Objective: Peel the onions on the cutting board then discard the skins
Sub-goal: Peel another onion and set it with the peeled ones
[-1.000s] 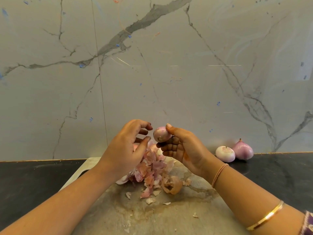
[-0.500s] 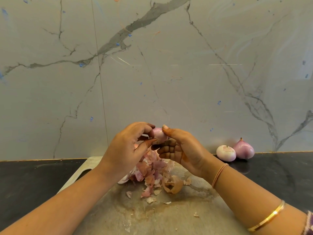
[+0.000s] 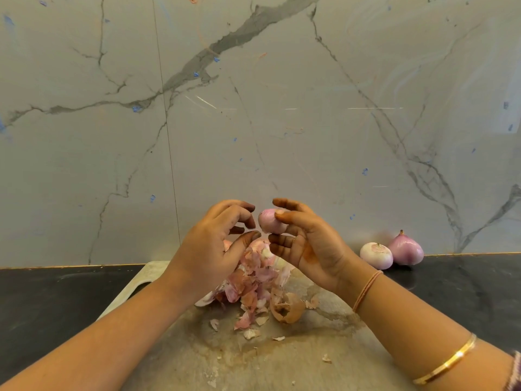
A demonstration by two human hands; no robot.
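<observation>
My right hand [image 3: 307, 244] holds a small pink onion [image 3: 269, 221] between thumb and fingers, above the cutting board [image 3: 253, 356]. My left hand [image 3: 214, 244] hovers just left of the onion, fingers curled, a small gap between its fingertips and the onion. Under both hands lies a pile of pink and brown onion skins [image 3: 253, 280] on the board. A brown cup-shaped skin [image 3: 287, 310] sits at the pile's right edge.
Two peeled onions rest on the black counter [image 3: 465, 294] against the marble wall: a pale one [image 3: 376, 255] and a purple one [image 3: 406, 248]. Loose skin flakes [image 3: 326, 358] lie scattered on the board. The counter extends left of the board too.
My left hand touched the onion half a second ago and has now drawn slightly back from it. My right hand has turned the onion a little.
</observation>
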